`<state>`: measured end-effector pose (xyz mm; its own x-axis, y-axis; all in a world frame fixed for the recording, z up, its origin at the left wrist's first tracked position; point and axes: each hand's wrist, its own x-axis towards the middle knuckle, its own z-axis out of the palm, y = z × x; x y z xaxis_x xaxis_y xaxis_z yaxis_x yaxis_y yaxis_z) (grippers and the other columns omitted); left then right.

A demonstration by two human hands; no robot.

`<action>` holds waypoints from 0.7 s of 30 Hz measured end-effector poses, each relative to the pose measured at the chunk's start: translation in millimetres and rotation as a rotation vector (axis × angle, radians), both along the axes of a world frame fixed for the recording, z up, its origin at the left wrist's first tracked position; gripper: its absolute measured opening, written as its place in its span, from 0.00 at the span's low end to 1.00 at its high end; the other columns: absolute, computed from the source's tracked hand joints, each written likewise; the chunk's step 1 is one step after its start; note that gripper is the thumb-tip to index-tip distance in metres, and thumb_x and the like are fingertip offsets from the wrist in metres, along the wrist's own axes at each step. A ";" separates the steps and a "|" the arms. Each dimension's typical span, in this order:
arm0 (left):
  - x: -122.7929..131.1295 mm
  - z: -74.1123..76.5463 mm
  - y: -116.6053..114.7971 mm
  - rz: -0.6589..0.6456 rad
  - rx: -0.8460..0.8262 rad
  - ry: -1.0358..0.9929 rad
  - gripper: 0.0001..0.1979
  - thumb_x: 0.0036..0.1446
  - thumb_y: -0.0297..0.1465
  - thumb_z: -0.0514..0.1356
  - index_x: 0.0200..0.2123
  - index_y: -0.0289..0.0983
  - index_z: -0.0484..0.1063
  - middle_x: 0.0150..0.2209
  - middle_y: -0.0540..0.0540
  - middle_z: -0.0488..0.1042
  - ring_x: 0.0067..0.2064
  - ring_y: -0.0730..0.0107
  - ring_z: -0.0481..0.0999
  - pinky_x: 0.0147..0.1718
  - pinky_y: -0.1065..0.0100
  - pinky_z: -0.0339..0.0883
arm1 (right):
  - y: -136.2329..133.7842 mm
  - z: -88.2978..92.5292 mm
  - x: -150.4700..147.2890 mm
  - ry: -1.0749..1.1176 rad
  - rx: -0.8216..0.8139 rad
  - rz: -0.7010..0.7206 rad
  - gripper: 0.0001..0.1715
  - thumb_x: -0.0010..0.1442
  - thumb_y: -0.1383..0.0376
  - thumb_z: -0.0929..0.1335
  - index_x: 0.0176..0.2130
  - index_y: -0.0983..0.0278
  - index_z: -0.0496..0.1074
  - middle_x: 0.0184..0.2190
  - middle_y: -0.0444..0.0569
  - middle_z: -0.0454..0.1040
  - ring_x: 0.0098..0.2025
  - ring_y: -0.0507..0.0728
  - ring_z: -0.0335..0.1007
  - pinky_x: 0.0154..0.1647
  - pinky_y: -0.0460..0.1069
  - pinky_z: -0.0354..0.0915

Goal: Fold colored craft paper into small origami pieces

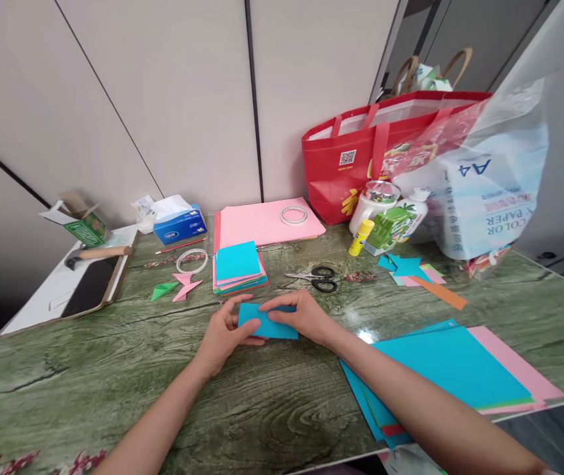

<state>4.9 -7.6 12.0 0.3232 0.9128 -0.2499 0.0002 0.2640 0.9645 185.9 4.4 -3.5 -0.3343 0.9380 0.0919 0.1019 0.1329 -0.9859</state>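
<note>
A small blue sheet of paper (278,328), apparently folded to a rectangle, is held between both hands just above the table. My left hand (227,333) grips its left end, thumb on top and fingers behind. My right hand (304,315) pinches its upper right part, the fingertips pressing on the paper. Beyond the hands lies a stack of square coloured papers (238,262) with blue on top. Black-handled scissors (322,277) lie partly open to the right of that stack. Folded pink paper pieces (185,285) and a green folded piece (163,290) rest to the left.
Large coloured sheets (440,366) lie under my right forearm. Paper scraps (407,269), a yellow glue stick (361,237), a red bag (336,168) and a plastic paper packet (494,191) stand right. Tape rolls (192,261), a tissue box (180,225) and a hammer (98,253) are left.
</note>
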 end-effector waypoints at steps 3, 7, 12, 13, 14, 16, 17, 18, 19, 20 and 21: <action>0.7 -0.5 -1.3 -0.038 -0.038 0.004 0.27 0.40 0.34 0.66 0.45 0.34 0.62 0.30 0.46 0.77 0.31 0.60 0.78 0.33 0.58 0.73 | 0.8 -1.4 0.0 0.013 0.009 -0.023 0.12 0.48 0.64 0.68 0.35 0.64 0.76 0.35 0.47 0.77 0.39 0.58 0.72 0.42 0.51 0.65; 0.9 -3.1 -2.0 -0.040 -0.062 0.040 0.22 0.41 0.33 0.66 0.40 0.32 0.65 0.29 0.42 0.78 0.31 0.59 0.78 0.33 0.61 0.73 | 1.0 -1.8 -0.6 0.021 0.021 -0.042 0.12 0.47 0.64 0.69 0.34 0.64 0.77 0.35 0.48 0.77 0.39 0.59 0.72 0.44 0.53 0.65; 1.6 -4.8 -1.4 -0.005 -0.094 0.043 0.20 0.40 0.31 0.67 0.37 0.30 0.68 0.26 0.42 0.78 0.29 0.60 0.78 0.31 0.62 0.74 | -0.6 1.3 -1.8 0.032 0.014 -0.049 0.11 0.47 0.64 0.69 0.34 0.65 0.77 0.35 0.49 0.77 0.40 0.59 0.72 0.44 0.53 0.65; 1.8 -5.4 -1.1 0.001 -0.098 0.040 0.19 0.40 0.31 0.67 0.37 0.30 0.68 0.26 0.42 0.78 0.29 0.60 0.78 0.31 0.62 0.74 | -1.0 1.8 -2.0 0.031 0.009 -0.050 0.11 0.47 0.64 0.69 0.34 0.65 0.77 0.35 0.49 0.77 0.39 0.59 0.72 0.44 0.53 0.65; 1.9 -6.1 -0.8 0.007 -0.101 0.035 0.19 0.39 0.31 0.67 0.36 0.30 0.69 0.26 0.42 0.78 0.29 0.60 0.78 0.31 0.62 0.74 | -1.3 2.3 -2.2 0.031 0.007 -0.053 0.11 0.47 0.64 0.69 0.34 0.65 0.77 0.35 0.49 0.77 0.39 0.59 0.72 0.44 0.53 0.65; 1.9 -7.5 -0.3 0.017 -0.100 0.018 0.18 0.39 0.31 0.67 0.36 0.30 0.69 0.26 0.43 0.78 0.29 0.60 0.78 0.31 0.63 0.74 | -1.7 2.7 -2.5 0.030 0.009 -0.057 0.11 0.47 0.64 0.69 0.33 0.65 0.77 0.35 0.49 0.77 0.39 0.59 0.72 0.44 0.53 0.66; 1.8 -7.8 -0.2 0.021 -0.099 0.011 0.18 0.39 0.30 0.67 0.35 0.30 0.69 0.26 0.43 0.78 0.29 0.60 0.78 0.31 0.63 0.74 | -1.7 2.8 -2.5 0.029 0.014 -0.058 0.11 0.47 0.65 0.69 0.33 0.65 0.77 0.35 0.49 0.77 0.39 0.59 0.72 0.44 0.53 0.66; 1.6 -7.8 -0.1 0.023 -0.100 0.007 0.18 0.39 0.30 0.67 0.35 0.30 0.69 0.27 0.43 0.78 0.29 0.60 0.78 0.31 0.62 0.74 | -1.6 2.8 -2.4 0.028 0.020 -0.059 0.11 0.47 0.65 0.69 0.33 0.65 0.77 0.35 0.49 0.77 0.39 0.59 0.72 0.44 0.53 0.66; 1.3 -7.4 0.0 0.023 -0.101 0.007 0.18 0.39 0.31 0.67 0.36 0.30 0.70 0.27 0.43 0.78 0.29 0.60 0.78 0.31 0.62 0.74 | -1.3 2.7 -2.2 0.027 0.028 -0.060 0.11 0.47 0.65 0.69 0.33 0.65 0.77 0.35 0.49 0.77 0.39 0.59 0.72 0.44 0.53 0.65; 0.9 -6.6 0.1 0.019 -0.103 0.009 0.18 0.39 0.31 0.67 0.36 0.30 0.70 0.27 0.42 0.78 0.30 0.60 0.78 0.32 0.62 0.74 | -0.8 2.6 -1.8 0.025 0.033 -0.064 0.11 0.47 0.65 0.69 0.33 0.65 0.77 0.35 0.49 0.77 0.39 0.59 0.72 0.44 0.53 0.65; 0.5 -5.5 0.2 0.011 -0.106 0.011 0.18 0.40 0.32 0.67 0.35 0.30 0.70 0.27 0.42 0.78 0.30 0.59 0.78 0.32 0.61 0.73 | -0.3 2.5 -1.2 0.020 0.036 -0.069 0.11 0.48 0.65 0.69 0.33 0.65 0.77 0.34 0.49 0.77 0.39 0.59 0.72 0.44 0.53 0.65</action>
